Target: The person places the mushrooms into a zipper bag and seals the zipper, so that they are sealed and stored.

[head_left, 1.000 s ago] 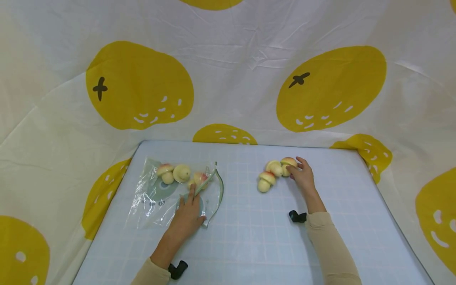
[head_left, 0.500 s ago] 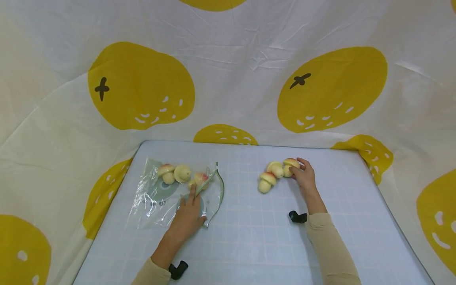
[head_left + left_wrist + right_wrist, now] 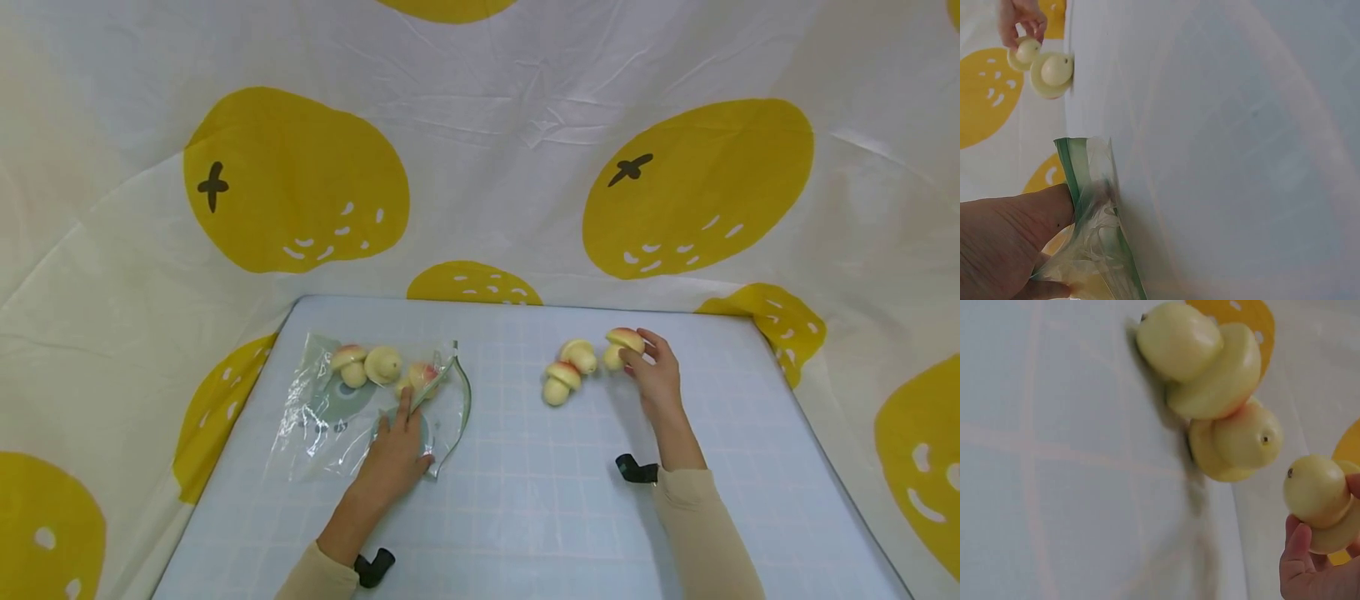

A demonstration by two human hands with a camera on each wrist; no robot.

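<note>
My right hand (image 3: 658, 379) grips a toy mushroom (image 3: 622, 340) with a pale yellow stem and red-tinged cap, fingers and thumb on its cap and stem. In the right wrist view that mushroom (image 3: 1316, 490) is apart from two others. Those are an upright-capped mushroom (image 3: 561, 381) and a mushroom on its side (image 3: 579, 356), touching each other on the table. My left hand (image 3: 393, 462) rests with extended fingers on a clear zip bag (image 3: 300, 446), near its green-edged mouth. Inside the bag lie several similar mushrooms (image 3: 384, 365).
A pale blue checked cloth (image 3: 525, 500) covers the table. Behind it hangs a white curtain (image 3: 495, 150) printed with yellow fruit. Black camera mounts sit at the left wrist (image 3: 375, 568) and the right wrist (image 3: 636, 468).
My right hand has moved right with the mushroom, opening a gap from the two beside it. My left hand and the bag stay in place.
</note>
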